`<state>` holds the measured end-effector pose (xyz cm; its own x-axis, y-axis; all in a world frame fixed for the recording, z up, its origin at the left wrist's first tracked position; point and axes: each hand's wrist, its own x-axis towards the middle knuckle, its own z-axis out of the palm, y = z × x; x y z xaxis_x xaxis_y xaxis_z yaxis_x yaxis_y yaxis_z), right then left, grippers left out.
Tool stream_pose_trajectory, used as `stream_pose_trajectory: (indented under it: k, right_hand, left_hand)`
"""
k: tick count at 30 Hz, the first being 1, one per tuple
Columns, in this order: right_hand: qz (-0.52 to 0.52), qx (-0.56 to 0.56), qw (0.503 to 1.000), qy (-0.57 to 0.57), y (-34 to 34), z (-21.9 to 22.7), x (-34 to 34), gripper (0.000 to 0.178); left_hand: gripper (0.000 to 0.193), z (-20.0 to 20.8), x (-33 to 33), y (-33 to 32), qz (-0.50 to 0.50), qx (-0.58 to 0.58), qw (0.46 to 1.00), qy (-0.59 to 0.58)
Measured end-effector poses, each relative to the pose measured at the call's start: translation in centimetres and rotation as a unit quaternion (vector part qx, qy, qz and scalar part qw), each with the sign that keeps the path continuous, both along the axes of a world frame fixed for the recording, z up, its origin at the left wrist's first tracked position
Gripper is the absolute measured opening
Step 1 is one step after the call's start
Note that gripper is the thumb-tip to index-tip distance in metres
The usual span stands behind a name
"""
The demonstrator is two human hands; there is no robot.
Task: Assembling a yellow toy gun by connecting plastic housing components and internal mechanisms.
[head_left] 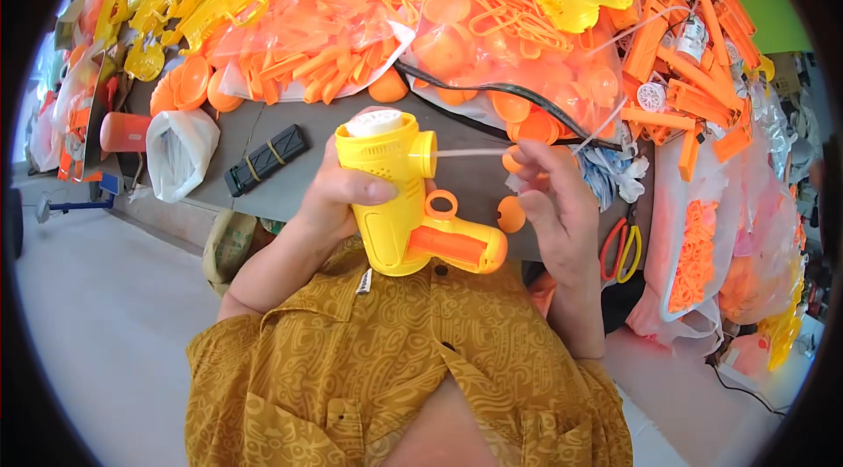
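Observation:
My left hand [338, 195] grips a yellow toy gun body [395, 195] with an orange trigger ring and an orange grip insert, held upright in front of my chest. A white round cap sits on its top. A thin white tube [470, 152] runs from the toy's short nozzle to my right hand [553, 204], which pinches the tube's end between thumb and fingers. A small orange disc [510, 214] lies just below that hand.
The grey table [290, 173] carries heaps of orange and yellow plastic parts in clear bags [492, 19], a black cable [500, 89], a black clip block [266, 159], a white bag [180, 151], and orange-yellow scissors [620, 249] at right.

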<state>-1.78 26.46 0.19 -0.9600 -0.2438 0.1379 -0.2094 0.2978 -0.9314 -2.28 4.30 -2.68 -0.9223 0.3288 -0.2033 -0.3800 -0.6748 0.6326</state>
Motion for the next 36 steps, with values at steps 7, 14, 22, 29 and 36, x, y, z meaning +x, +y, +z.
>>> stream_pose_trajectory:
  k: [7, 14, 22, 29, 36]
  right_hand:
    - [0.102, 0.143, 0.967, 0.183, -1.6, 0.5, -2.3, 0.039]
    - [0.122, 0.099, 0.979, 0.127, -1.5, -0.8, -1.7, 0.033]
    - [0.096, 0.018, 0.992, 0.081, -1.4, -2.0, -1.2, 0.030]
    - [0.110, 0.026, 0.992, 0.051, -1.6, -1.2, -1.4, 0.025]
    - [0.025, 0.055, 0.998, 0.013, 0.1, 0.8, -0.9, 0.030]
  left_hand:
    - [0.067, 0.8, -1.4, 1.4, -0.061, -0.109, 0.992, 0.026]
    - [0.069, 0.1, -1.4, 1.5, -0.094, -0.197, 0.975, 0.031]
    - [0.071, 0.6, -1.0, 2.5, -0.093, -0.136, 0.986, 0.017]
    - [0.053, 1.1, -0.4, 1.9, -0.119, -0.192, 0.974, 0.011]
    - [0.060, -0.5, -0.3, -0.3, -0.078, -0.144, 0.987, 0.003]
